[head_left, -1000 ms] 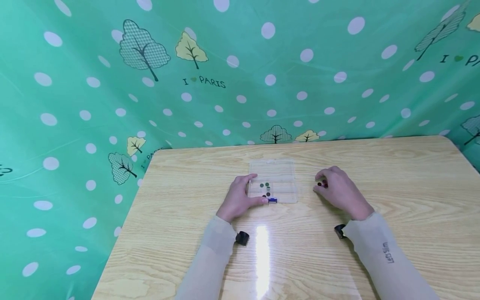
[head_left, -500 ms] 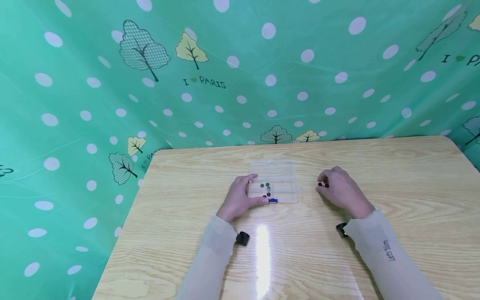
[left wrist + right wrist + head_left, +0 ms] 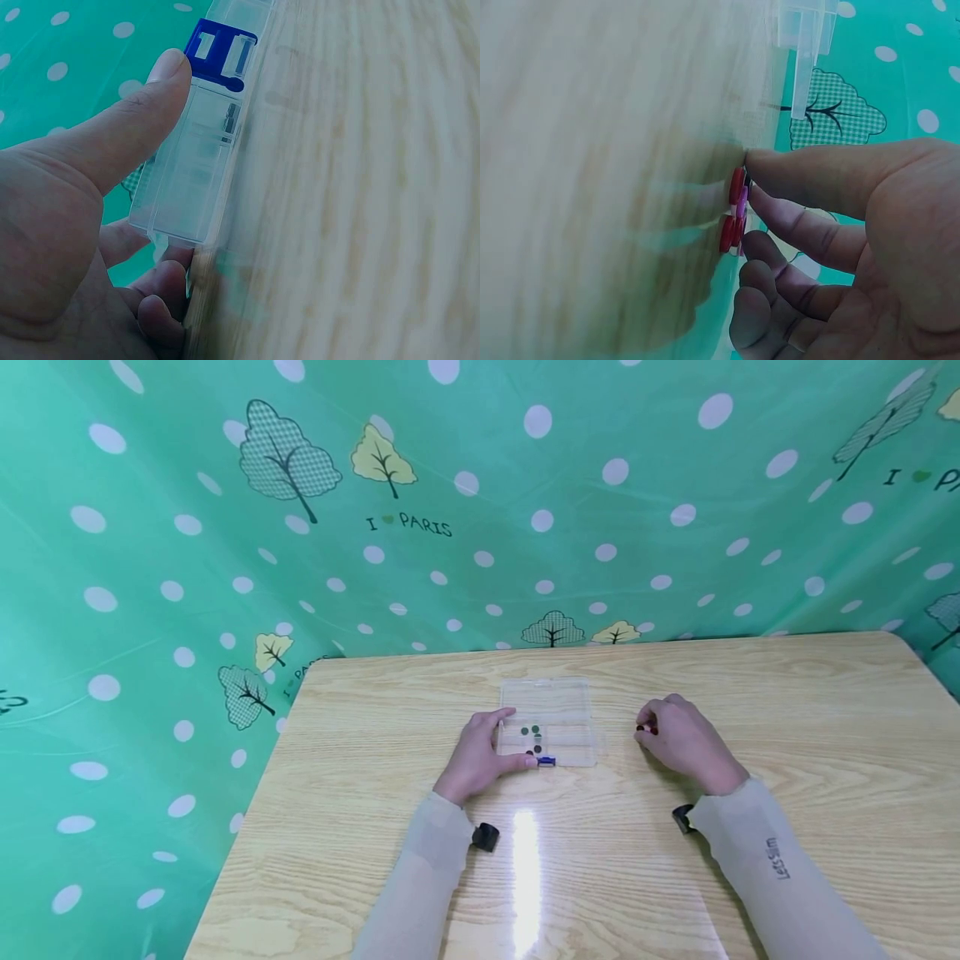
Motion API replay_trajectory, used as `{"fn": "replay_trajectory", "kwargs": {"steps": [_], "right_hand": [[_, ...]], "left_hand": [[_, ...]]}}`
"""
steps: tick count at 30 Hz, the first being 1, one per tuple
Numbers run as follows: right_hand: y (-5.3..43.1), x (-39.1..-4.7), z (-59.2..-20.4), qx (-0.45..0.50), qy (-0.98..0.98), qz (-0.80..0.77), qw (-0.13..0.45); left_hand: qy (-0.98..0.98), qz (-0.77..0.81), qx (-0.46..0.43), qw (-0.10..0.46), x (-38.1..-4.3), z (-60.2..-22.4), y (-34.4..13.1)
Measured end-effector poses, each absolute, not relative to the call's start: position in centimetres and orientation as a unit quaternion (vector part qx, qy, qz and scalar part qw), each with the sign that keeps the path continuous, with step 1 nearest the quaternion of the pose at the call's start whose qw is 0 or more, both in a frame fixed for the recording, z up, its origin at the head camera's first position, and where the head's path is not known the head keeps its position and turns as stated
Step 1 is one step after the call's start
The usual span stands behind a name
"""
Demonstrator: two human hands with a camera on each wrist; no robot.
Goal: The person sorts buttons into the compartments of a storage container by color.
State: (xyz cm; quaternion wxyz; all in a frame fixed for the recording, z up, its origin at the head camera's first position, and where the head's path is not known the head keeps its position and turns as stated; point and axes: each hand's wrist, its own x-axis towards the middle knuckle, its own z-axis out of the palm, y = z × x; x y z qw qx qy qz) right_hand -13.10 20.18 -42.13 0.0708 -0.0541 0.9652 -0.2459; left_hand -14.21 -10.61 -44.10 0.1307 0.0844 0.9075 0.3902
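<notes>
A clear plastic compartment box sits on the table with its lid lying back behind it. My left hand grips the box at its left side, the thumb on the front wall beside a blue latch. Several small green discs and dark discs lie in the left part of the box. To the right, my right hand has thumb and index fingertips closed at a small red disc. Another red disc stands on edge below it, with a pink piece beside them.
The wooden table carries the box near its far side. A green dotted cloth hangs behind. Each wrist wears a small black camera, one of them a dark block beside the left sleeve.
My right hand has shifted slightly right, and its thumb and index finger have drawn closer together around the small discs. The left hand and the box have stayed in place.
</notes>
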Motion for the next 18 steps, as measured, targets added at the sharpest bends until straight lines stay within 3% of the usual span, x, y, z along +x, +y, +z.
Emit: {"fn": "replay_trajectory", "kwargs": {"steps": [18], "right_hand": [[20.28,-13.27,-42.07,-0.065,0.965,-0.248,0.053]], "left_hand": [[0.907,0.391,0.078,0.137,-14.1,-43.92,-10.51]]}}
